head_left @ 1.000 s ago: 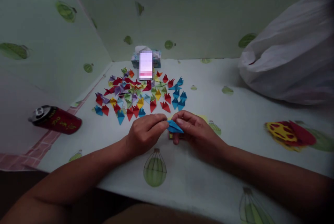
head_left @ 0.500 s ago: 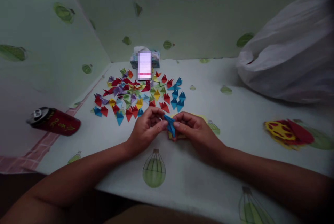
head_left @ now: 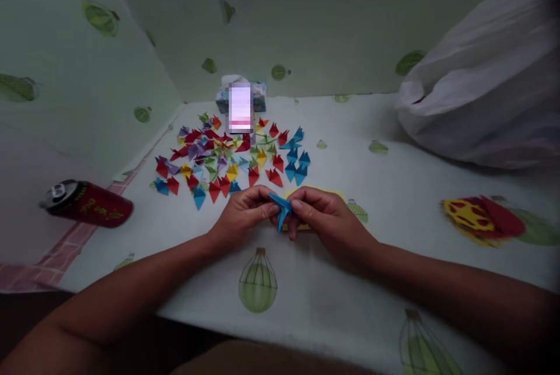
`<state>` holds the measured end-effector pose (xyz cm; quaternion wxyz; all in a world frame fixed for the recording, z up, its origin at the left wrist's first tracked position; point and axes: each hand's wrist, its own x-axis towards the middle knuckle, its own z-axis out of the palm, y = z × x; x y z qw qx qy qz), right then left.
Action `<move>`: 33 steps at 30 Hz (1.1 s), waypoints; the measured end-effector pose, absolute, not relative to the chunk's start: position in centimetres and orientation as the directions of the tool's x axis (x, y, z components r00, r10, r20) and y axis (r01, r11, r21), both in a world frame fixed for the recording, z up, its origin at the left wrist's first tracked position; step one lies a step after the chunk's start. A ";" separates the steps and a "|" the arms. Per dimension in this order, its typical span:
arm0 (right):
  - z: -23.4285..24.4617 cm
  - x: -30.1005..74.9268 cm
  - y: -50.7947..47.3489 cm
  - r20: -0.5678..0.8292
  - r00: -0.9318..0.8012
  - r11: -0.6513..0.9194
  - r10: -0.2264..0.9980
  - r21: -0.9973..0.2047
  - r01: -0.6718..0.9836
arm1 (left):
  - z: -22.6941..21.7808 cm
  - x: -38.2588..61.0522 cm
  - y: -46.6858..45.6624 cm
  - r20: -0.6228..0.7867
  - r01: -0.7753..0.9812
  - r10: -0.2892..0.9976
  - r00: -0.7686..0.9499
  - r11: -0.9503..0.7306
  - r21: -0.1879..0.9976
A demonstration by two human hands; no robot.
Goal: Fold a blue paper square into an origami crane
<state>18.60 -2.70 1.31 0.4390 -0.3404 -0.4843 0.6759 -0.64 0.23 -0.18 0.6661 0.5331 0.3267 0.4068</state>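
A small blue origami crane [head_left: 283, 208], its narrow points sticking out, is pinched between my two hands above the table. My left hand [head_left: 245, 210] grips its left side with thumb and forefinger. On the other side, my right hand [head_left: 322, 216] holds it between thumb and fingertips. Under my right hand lies something flat and yellow [head_left: 335, 194], mostly covered by the fingers. Just beyond my hands spreads a crowd of folded paper cranes [head_left: 225, 185] in red, blue, yellow, green and purple.
A dark red can [head_left: 94, 203] stands at the left edge. Behind the cranes are a lit phone [head_left: 241, 108], blurred, and a tissue box [head_left: 260, 98]. A white plastic bag [head_left: 476, 89] fills the back right, with red and yellow paper pieces [head_left: 472, 220] in front of it.
The blue crane has turned between my fingers, and its points now spread more visibly. Both hands stay in nearly the same place; the view has shifted slightly.
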 end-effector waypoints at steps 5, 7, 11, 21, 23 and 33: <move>1.2 18.6 -2.7 -0.034 -0.412 -0.161 0.910 -0.947 -0.277 | -0.1 -0.8 0.4 0.021 -0.202 0.862 0.507 0.095 0.975; 1.2 18.7 -2.7 -0.038 -0.419 -0.164 0.907 -0.949 -0.268 | 0.0 -0.8 0.4 0.029 -0.202 0.852 0.522 0.090 0.975; 1.3 18.8 -2.8 -0.025 -0.438 -0.152 0.898 -0.954 -0.257 | -0.1 -0.9 0.5 0.074 -0.217 0.845 0.529 0.050 0.975; 1.7 19.1 -2.8 0.043 -0.440 -0.057 0.897 -0.976 -0.212 | 0.6 -1.0 0.8 0.271 -0.176 0.800 0.536 -0.208 0.962; 1.7 19.1 -2.8 0.041 -0.436 -0.044 0.899 -0.982 -0.184 | 0.6 -1.0 0.8 0.299 -0.147 0.789 0.536 -0.261 0.954; 1.8 19.3 -2.7 0.037 -0.433 -0.024 0.901 -0.991 -0.133 | 0.7 -1.1 0.9 0.350 -0.119 0.748 0.564 -0.346 0.931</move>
